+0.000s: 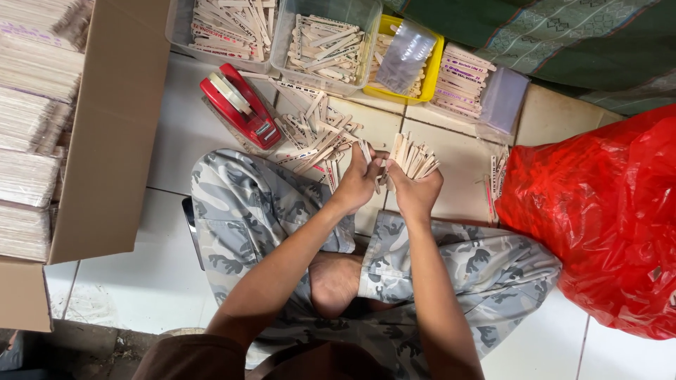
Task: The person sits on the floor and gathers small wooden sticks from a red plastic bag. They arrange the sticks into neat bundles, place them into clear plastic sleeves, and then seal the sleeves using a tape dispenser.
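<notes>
Far left: open brown cardboard box w/ tight stacks of flat pale wooden sticks, box cut off by frame edge. Next, red tape dispenser on white tiled floor, beside a loose pile of printed wooden sticks. Left hand, fingers curled round one or two sticks at the pile's edge. Just beside it, right hand closed on a fanned bundle of flat wooden sticks, thin, pale, rounded ends; count hard to make out, lower ends hidden in palm. Above: clear plastic tubs of sticks, yellow tray partly covered by a clear bag. Far right: red plastic bag, contents hidden
</notes>
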